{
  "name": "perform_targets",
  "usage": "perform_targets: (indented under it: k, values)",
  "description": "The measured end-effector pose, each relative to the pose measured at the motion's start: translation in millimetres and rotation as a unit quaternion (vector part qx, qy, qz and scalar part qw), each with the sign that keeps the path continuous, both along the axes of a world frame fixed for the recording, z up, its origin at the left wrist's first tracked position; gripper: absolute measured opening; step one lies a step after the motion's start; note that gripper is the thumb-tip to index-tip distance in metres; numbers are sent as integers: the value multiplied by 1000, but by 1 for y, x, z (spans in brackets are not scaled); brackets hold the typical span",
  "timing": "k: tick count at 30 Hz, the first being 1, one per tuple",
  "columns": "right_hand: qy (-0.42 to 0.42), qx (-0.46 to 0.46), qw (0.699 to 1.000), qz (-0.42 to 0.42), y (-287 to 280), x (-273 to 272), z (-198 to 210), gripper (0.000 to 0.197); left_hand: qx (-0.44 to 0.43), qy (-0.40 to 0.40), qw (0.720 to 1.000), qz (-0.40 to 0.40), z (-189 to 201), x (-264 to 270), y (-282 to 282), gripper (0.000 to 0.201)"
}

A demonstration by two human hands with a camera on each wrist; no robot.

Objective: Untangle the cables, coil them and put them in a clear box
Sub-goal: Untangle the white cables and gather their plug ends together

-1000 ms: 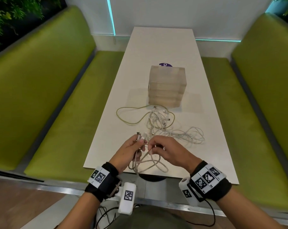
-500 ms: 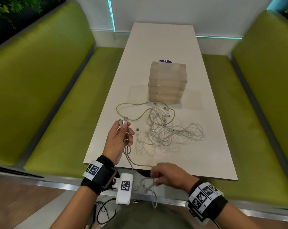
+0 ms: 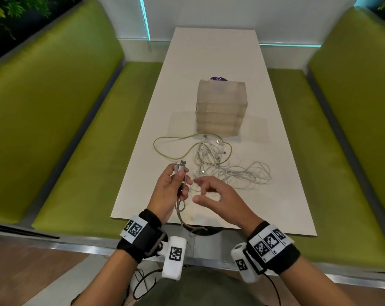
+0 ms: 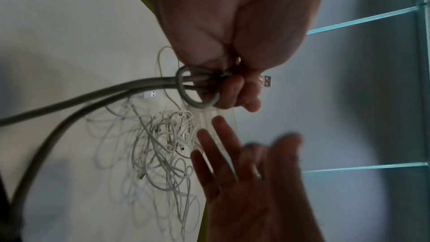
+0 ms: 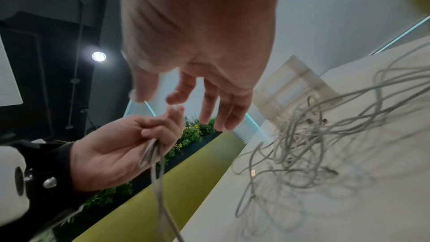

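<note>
My left hand (image 3: 172, 186) grips a grey USB cable (image 3: 181, 212) above the table's near edge, with both plug ends (image 3: 182, 166) sticking up past the fingers. The cable's doubled length hangs down over the edge. In the left wrist view the grey cable (image 4: 130, 87) loops round my fingers. My right hand (image 3: 211, 195) hovers just right of it, fingers spread and holding nothing. Beyond lies a tangle of white cables (image 3: 226, 171) with a yellow-green cable (image 3: 165, 140) looping out to the left. A stack of clear boxes (image 3: 221, 107) stands behind the tangle.
The white table (image 3: 213, 51) runs away from me between two green benches (image 3: 61, 140) (image 3: 332, 151). A purple sticker (image 3: 218, 78) peeks out behind the boxes. The wall closes off the table's far end.
My right hand has let go of the cable's low end at the table edge and come up beside the left hand. The left hand keeps holding the plugs.
</note>
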State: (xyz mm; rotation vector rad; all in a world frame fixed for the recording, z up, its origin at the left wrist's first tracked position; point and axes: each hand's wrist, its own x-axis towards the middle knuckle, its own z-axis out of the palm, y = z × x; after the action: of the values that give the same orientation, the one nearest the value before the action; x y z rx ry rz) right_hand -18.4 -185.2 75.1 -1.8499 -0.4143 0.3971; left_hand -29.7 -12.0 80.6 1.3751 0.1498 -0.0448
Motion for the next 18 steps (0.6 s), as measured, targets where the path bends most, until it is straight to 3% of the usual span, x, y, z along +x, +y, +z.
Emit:
perform_targets:
  k: [4, 8, 14, 18]
  values:
    - [18, 61, 997, -41, 16, 2, 4, 32, 26, 6, 999, -17, 2, -2, -6, 18]
    - [32, 89, 993, -66, 17, 1, 1, 23, 36, 14, 998, -43, 4, -2, -1, 18]
    - [5, 51, 992, -118, 19, 1, -5, 8, 55, 9, 996, -69, -1, -3, -6, 20]
    - [-10, -42, 992, -121, 7, -2, -11, 8, 44, -9, 999, 13, -3, 1, -1, 15]
